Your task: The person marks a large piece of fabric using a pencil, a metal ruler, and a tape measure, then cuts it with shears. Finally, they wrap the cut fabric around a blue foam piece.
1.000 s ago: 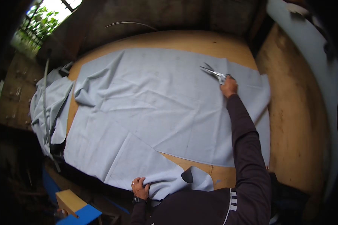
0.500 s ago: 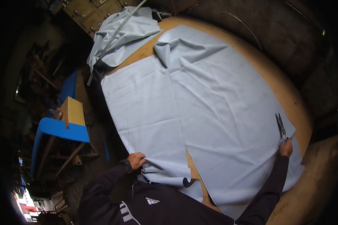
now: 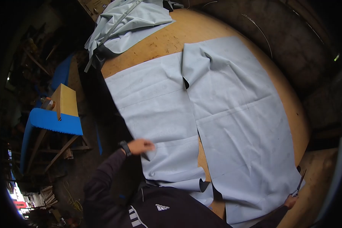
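I see a dark, near-black track top with long sleeves on the person wearing my camera — the fabric looks soft and slightly creased. On the chest sits a small white three-bar logo with lettering beneath it, and white stripes run down one side near the hem. A white line edges the collar zip. The left hand [image 3: 140, 146] is bare, with a black watch [image 3: 124, 148] strapped at the wrist. The right hand [image 3: 290, 201] is bare too — its dark sleeve reaches the wrist.
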The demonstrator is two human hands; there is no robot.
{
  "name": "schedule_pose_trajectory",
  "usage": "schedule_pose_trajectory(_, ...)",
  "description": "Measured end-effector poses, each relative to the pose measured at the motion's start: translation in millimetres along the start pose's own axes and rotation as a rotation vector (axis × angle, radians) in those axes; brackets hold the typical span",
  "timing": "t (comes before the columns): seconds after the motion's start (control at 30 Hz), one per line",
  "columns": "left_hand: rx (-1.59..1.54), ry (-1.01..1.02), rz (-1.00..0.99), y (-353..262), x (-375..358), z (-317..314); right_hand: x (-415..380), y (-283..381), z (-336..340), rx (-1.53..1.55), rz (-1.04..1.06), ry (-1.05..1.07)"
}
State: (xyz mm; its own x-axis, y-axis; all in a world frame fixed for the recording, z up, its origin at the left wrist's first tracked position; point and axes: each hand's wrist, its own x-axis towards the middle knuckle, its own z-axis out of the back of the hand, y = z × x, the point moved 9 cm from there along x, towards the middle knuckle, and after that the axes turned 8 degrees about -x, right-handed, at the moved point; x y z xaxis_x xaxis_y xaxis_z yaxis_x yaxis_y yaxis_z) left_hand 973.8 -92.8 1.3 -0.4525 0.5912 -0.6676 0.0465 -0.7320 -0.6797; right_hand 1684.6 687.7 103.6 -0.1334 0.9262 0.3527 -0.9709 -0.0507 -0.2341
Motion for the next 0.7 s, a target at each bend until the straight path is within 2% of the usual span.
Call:
schedule_pose_trajectory(0.03,-0.158,-0.205,-0.084,19.8,24.4,51.7,-28.5,11.5,4.1,0.135,-0.013,0.012)
schedule_pose_trajectory(0.1,-0.081,-0.587,-0.202,48.9,62.8,160.6,-106.8,68.4,34.7,0.31,0.03,-0.008)
schedule_pose_trajectory(0.13,0.033,-0.682,-0.111,59.6,78.9,209.2,-150.0,104.8,52.9,0.488,0.01,0.025)
schedule_pose_trajectory(0.2,0.213,-0.858,-0.159,76.4,115.6,287.7,-233.8,182.1,100.9,0.758,-0.006,0.132)
schedule_pose_trajectory(0.23,0.266,-0.859,-0.179,72.1,132.5,317.8,-266.0,224.9,123.2,0.854,0.008,0.2)
schedule_pose_trajectory(0.33,0.395,-0.996,-0.199,73.2,173.0,393.7,-346.0,328.1,186.0,0.889,0.078,0.49)
schedule_pose_trajectory(0.37,0.401,-1.06,-0.182,73.6,179.9,413.5,-363.4,358.6,199.8,0.923,0.097,0.541)
schedule_pose_trajectory(0.43,0.374,-1.119,-0.141,85.4,202.3,454.7,-387.7,417.5,239.5,0.851,0.311,0.519)
schedule_pose_trajectory(0.5,0.422,-1.186,0.012,108.2,215.4,479.2,-405.6,462.3,255.2,0.825,0.399,0.635)
schedule_pose_trajectory(0.6,0.379,-0.961,-0.034,98.5,209.1,491.0,-422.2,517.3,271.1,0.804,0.499,0.669)
schedule_pose_trajectory(0.7,0.469,-1.011,0.062,154.7,211.5,512.3,-436.4,558.1,271.5,0.75,0.58,0.708)
